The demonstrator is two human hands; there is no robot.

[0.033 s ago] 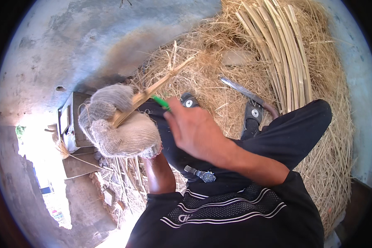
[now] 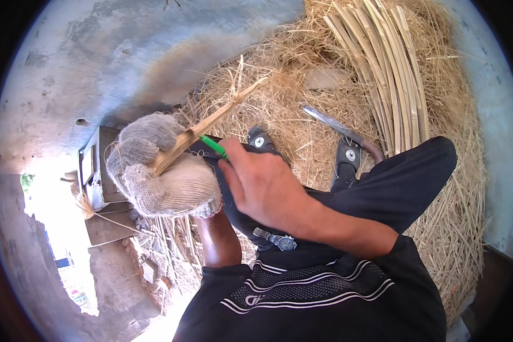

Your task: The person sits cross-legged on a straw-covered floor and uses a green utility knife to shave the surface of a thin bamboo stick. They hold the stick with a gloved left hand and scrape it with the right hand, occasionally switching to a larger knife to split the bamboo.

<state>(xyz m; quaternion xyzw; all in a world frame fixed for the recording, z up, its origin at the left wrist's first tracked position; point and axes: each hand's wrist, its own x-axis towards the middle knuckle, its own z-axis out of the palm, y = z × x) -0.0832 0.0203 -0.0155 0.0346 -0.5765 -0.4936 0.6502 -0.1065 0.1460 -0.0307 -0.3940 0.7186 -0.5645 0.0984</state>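
Observation:
My left hand (image 2: pixel 179 185), in a thick grey-beige knitted glove, is closed round the lower part of a pale wooden stick (image 2: pixel 222 113). The stick slants up to the right, with a split or forked far end and a hollow notch just above the glove. My bare right hand (image 2: pixel 262 179) is closed on a slim bright-green tool (image 2: pixel 214 146), of which only a short length shows. The green tool's tip lies against or right beside the stick near the notch; I cannot tell whether a blade is there.
A bundle of long pale sticks (image 2: pixel 407 85) lies on straw (image 2: pixel 290 62) at the far right. A long-bladed knife (image 2: pixel 328 118) with a curved brown handle rests near my right shoe (image 2: pixel 346 159). A wristwatch (image 2: pixel 285 243) lies in my lap. A wall (image 2: pixel 97 62) stands at the left.
My right hand has shifted slightly down and left, and more of the green tool now shows. The gloved left hand and the stick have barely moved.

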